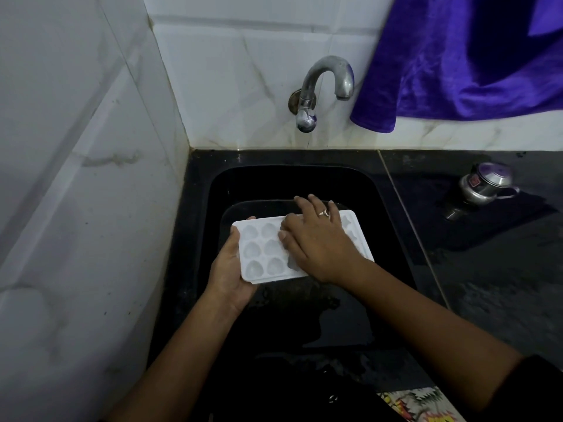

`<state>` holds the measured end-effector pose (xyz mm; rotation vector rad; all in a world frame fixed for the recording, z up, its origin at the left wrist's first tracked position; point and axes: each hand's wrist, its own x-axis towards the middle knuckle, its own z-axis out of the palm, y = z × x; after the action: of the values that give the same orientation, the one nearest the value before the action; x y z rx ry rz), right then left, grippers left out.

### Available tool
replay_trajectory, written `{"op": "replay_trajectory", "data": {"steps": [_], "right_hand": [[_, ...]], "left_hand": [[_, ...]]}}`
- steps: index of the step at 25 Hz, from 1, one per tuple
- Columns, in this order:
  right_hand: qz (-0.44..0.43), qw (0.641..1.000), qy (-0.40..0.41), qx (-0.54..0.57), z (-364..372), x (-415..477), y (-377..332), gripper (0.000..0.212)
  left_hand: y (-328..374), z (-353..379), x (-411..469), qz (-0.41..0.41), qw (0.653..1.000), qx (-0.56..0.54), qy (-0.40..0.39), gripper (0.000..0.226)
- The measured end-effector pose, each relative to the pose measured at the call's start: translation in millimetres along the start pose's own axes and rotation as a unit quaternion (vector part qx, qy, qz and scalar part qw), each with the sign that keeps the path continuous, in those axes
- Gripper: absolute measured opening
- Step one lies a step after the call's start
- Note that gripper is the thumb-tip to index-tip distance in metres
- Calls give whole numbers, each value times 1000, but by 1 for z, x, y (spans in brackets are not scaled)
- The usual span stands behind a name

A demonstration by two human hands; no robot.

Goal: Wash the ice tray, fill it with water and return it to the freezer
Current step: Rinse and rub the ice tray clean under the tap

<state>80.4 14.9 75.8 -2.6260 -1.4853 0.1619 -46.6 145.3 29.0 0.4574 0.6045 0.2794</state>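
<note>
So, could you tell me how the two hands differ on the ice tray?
The left hand grips the ice tray by its left end, thumb on its rim; the right hand rests across its top. The right hand wears a ring; the left hand shows none. Both touch it.

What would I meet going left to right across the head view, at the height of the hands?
White tiled side wall → left hand gripping the left end of the ice tray → right hand lying flat on that tray → small lidded steel pot on the black counter.
</note>
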Motion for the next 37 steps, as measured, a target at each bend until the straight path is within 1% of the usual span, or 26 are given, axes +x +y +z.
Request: {"op": "replay_trajectory", "data": {"steps": [2,4,6,8,10,14,16,18,20,22,24,26,29,32,35,37], "right_hand": [[-27,1000,-5,-13,5,-2,-5,61],[-50,999,-9,-18,7,-7,0,56],[-24,1000,-4,-10,-1,-3,3,48],[-6,1000,4,-10,-7,2,-3,56],[-24,1000,18,0,-7,-1,-14,64],[-72,997,16,25,0,-14,-19,56],[-86,996,11,12,1,-9,-18,53],[-69,998,3,5,1,-4,-17,50],[-65,998,-7,1,2,-5,-17,52],[-89,996,-11,-10,5,-8,-17,55],[-65,998,1,9,3,-6,-16,52],[-42,999,4,17,2,-6,-19,52],[-80,997,-9,-7,8,-8,-24,55],[-46,999,-1,13,2,-7,-14,52],[-64,998,2,-5,3,-10,-11,53],[-61,998,1,-6,1,-7,-15,51]], "left_hand": [[1,1,-1,-2,1000,-1,-11,49],[6,-7,2,11,1000,-10,-14,49],[3,-8,2,12,1000,-7,-19,48],[0,0,-1,3,1000,-8,-21,46],[3,5,-4,7,1000,-10,-20,46],[12,5,-4,21,1000,-14,-7,50],[4,7,-6,5,1000,-3,-9,58],[-3,11,-9,-22,1000,10,-17,65],[-3,12,-10,-37,999,8,-19,66],[-1,10,-8,-23,1000,-4,-10,62],[1,10,-7,-12,1000,2,-10,59],[0,11,-6,-15,1000,10,-3,64],[-1,13,-9,-25,1000,-7,0,61],[0,12,-11,-15,1000,-5,0,58],[5,14,-11,-3,1000,4,-10,51],[3,15,-12,-8,1000,22,-4,54]]}}
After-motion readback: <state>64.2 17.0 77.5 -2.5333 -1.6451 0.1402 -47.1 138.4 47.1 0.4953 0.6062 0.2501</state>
